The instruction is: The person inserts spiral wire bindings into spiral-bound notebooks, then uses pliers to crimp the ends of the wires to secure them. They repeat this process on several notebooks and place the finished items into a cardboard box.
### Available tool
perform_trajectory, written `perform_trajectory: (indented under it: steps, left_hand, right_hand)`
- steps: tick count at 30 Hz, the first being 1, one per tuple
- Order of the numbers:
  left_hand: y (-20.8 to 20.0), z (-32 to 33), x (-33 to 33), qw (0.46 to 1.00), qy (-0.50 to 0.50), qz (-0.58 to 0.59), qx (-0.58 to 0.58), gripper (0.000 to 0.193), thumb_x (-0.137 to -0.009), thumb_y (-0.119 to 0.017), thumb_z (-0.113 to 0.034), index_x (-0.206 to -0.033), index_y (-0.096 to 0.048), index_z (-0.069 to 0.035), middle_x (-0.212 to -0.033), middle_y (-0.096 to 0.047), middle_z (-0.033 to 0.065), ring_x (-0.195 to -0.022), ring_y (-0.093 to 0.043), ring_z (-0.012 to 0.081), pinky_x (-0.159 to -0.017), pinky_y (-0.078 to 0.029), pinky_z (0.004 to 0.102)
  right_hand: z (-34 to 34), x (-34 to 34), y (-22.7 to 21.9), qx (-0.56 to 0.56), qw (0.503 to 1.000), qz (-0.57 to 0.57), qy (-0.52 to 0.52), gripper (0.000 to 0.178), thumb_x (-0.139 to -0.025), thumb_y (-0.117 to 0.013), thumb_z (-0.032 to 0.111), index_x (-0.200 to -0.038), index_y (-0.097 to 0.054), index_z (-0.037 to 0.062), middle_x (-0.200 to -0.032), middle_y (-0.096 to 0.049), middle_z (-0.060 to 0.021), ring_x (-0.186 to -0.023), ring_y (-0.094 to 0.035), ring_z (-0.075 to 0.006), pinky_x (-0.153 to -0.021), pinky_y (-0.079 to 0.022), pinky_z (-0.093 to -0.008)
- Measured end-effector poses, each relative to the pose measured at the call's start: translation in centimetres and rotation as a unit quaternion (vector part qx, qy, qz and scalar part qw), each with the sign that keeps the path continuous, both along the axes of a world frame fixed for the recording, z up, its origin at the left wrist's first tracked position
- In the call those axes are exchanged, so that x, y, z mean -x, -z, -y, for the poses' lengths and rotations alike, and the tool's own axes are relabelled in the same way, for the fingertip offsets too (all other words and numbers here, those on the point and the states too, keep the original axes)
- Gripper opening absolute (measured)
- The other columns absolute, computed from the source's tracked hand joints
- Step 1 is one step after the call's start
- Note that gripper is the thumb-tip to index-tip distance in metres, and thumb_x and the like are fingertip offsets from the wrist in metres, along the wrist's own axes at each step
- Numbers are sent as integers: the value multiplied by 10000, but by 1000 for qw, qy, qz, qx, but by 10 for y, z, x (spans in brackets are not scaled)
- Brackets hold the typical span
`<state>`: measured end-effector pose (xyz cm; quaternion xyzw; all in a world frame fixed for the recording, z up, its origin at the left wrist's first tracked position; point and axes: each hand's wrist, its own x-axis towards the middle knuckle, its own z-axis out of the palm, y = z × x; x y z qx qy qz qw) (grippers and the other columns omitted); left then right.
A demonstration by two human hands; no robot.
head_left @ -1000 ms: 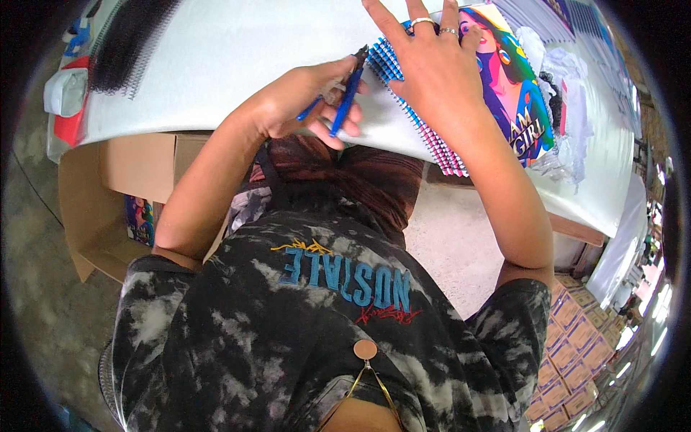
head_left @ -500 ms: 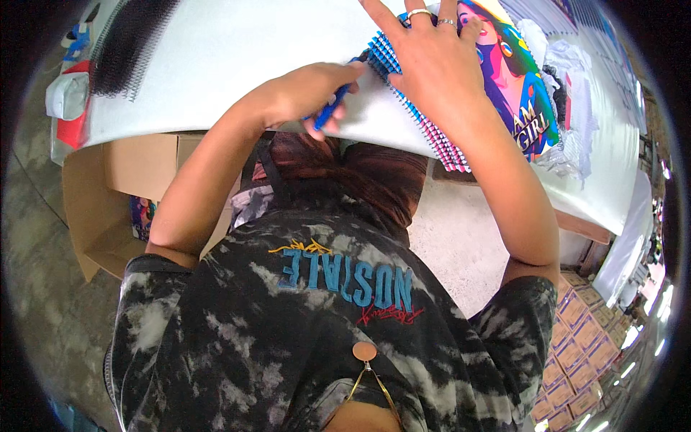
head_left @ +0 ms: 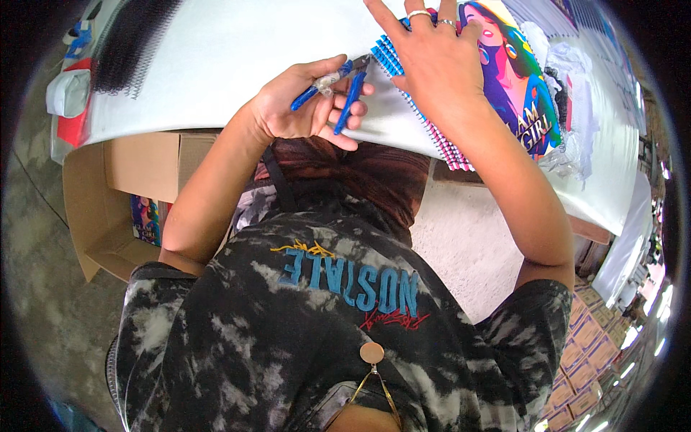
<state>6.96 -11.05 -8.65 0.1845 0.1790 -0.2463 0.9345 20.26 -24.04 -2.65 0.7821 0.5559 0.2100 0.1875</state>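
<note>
cutters [head_left: 350,104] sit in the left hand [head_left: 295,104], blue handles spread, one along the thumb side, the other across the fingers; grip is loose, palm partly turned up. dark cutter tip points right, right at the coil bindings [head_left: 426,115] of the notebooks [head_left: 529,108]; can't tell if it touches. right hand [head_left: 440,68] lies flat over the notebooks near their bound edge, fingers spread, not gripping, two rings on. hands are apart from each other, with the cutter tip in between. notebooks are stacked toward the right of the white worktop [head_left: 245,43], bright illustrated cover up, blue and pink showing along the coils. clear plastic wrap [head_left: 578,108] is bunched just right of them. bundle of black coils [head_left: 137,47] lies far left on the worktop, near a red and white item [head_left: 74,104]. open cardboard box [head_left: 140,162] sits below the left edge, similar notebook [head_left: 146,219] inside. stacked cartons [head_left: 583,353] at lower right.
</note>
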Motion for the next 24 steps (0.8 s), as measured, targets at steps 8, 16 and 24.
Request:
perform_trajectory:
  steps: [8, 16, 24]
  left_hand:
    - [-37, -5, -11, 936, 92, -41, -336, 501, -943, -321, -476, -1052, -521, -30, -709, -525, 47, -607, -551, 161, -629, -547, 375]
    - [-11, 5, -5, 998, -11, -38, -50, 534, -951, -284, -468, -1139, -480, -8, -810, -543, 100, -745, -593, 248, -721, -530, 480]
    - [-44, 18, -19, 723, 197, -29, -662, 491, -955, -299, -432, -1009, -527, 0, -736, -535, 95, -685, -575, 173, -631, -512, 380]
  right_hand:
    - [1, 0, -2, 6, 1000, -5, 0, 935, -652, -749, 357, -1414, -238, 176, -1323, -387, -180, -1211, -367, -441, -897, -377, -567]
    - [0, 0, -1, 3, 1000, -12, -3, 920, -665, -739, 357, -1416, -239, 180, -1318, -393, -180, -1212, -369, -440, -899, -378, -573]
    - [-1, 6, -13, 26, 999, -42, 16, 887, -689, -716, 359, -1417, -242, 183, -1323, -388, -187, -1214, -371, -450, -905, -370, -584]
